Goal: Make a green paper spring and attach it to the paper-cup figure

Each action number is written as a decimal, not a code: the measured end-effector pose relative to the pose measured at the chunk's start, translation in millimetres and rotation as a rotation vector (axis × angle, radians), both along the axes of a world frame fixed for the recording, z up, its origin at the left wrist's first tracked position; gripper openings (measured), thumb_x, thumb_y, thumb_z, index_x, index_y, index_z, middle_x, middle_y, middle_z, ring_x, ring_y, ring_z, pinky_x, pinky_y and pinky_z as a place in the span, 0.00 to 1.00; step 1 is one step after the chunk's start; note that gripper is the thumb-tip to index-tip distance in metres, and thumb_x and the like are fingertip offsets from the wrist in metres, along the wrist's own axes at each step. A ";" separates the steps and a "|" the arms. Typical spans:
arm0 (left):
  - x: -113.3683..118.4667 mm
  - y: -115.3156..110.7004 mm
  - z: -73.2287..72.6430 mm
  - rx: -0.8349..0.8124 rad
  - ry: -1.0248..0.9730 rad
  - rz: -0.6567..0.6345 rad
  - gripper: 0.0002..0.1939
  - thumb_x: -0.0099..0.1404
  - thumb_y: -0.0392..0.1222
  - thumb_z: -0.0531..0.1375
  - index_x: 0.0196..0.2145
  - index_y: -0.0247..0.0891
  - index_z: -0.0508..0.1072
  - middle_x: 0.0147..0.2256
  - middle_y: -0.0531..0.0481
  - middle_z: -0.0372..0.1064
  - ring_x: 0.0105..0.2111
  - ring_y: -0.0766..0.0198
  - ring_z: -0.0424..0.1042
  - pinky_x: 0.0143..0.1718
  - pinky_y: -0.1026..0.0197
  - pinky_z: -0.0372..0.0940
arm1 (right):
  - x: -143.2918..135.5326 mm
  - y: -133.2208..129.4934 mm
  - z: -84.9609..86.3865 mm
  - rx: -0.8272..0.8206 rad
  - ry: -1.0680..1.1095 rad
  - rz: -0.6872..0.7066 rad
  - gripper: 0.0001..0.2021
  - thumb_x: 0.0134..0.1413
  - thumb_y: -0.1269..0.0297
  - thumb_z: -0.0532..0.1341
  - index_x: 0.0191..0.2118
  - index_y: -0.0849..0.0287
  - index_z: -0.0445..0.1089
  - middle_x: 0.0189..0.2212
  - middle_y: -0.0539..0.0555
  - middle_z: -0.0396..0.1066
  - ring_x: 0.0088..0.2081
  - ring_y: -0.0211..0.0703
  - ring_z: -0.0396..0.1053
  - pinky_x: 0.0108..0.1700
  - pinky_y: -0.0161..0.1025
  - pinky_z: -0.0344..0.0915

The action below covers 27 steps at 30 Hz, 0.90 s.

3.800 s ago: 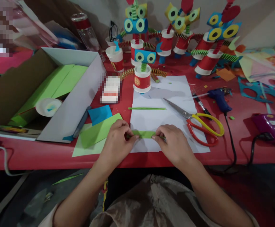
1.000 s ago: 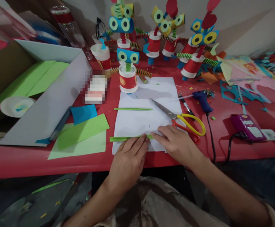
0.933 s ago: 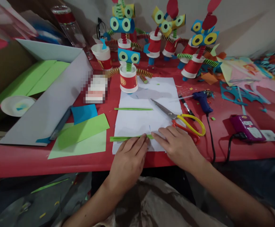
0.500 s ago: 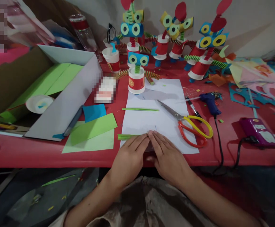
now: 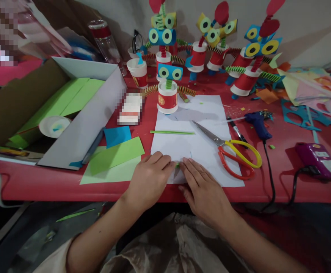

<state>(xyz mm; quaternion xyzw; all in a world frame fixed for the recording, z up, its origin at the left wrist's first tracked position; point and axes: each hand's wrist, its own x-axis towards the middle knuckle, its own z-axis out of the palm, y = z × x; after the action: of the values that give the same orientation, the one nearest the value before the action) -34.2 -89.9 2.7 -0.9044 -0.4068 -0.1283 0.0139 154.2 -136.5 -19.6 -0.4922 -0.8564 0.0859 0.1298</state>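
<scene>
A narrow green paper strip [image 5: 177,165] lies low on the white paper, mostly covered by my hands; a short bit shows between them. My left hand [image 5: 151,182] is closed around its left part, fingers curled. With fingers stretched flat and thumb apart, my right hand [image 5: 203,185] presses at the strip's right side. Another thin green strip [image 5: 172,132] lies farther up on the white paper sheets [image 5: 176,146]. To the right of my hands rest scissors [image 5: 222,142] with yellow and red handles, blades apart from both hands.
A paper-cup figure [image 5: 167,98] stands at the sheets' far edge, with several more behind. On the left are green paper [image 5: 120,155], a blue piece [image 5: 117,136] and an open box [image 5: 82,125]. A glue gun [image 5: 258,125], marker [image 5: 236,129] and purple device [image 5: 316,159] lie right.
My left hand has shifted left and its fingers have curled, covering the strip's left end. The hands have parted slightly, exposing a bit of green between them. The view has shifted a little.
</scene>
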 end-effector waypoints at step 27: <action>-42.8 -4.5 -11.9 0.110 -0.101 0.038 0.15 0.68 0.29 0.50 0.45 0.35 0.73 0.41 0.46 0.76 0.40 0.59 0.72 0.45 0.52 0.58 | 1.0 0.9 -4.5 0.100 -0.013 0.013 0.24 0.64 0.65 0.53 0.62 0.72 0.59 0.62 0.66 0.60 0.63 0.56 0.57 0.60 0.54 0.64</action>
<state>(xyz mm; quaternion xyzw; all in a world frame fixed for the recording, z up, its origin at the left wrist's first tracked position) -77.0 -94.4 -9.2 -0.8867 -0.4163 -0.1958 0.0452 155.2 -135.6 -24.1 -0.4801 -0.8637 0.0407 0.1478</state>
